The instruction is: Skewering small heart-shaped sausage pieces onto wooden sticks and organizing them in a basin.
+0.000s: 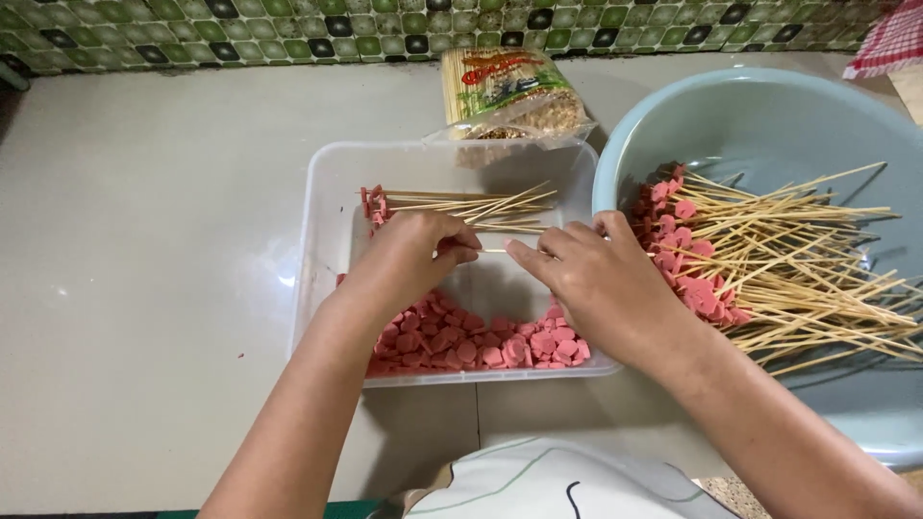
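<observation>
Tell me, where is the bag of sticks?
In the head view, the bag of sticks lies at the top middle of the counter, just behind the clear plastic tub and left of the big blue basin.

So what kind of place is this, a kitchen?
Probably a home kitchen counter: a green tiled wall behind it, a clear tub of pink sausage slices, and a big basin of filled skewers.
</observation>
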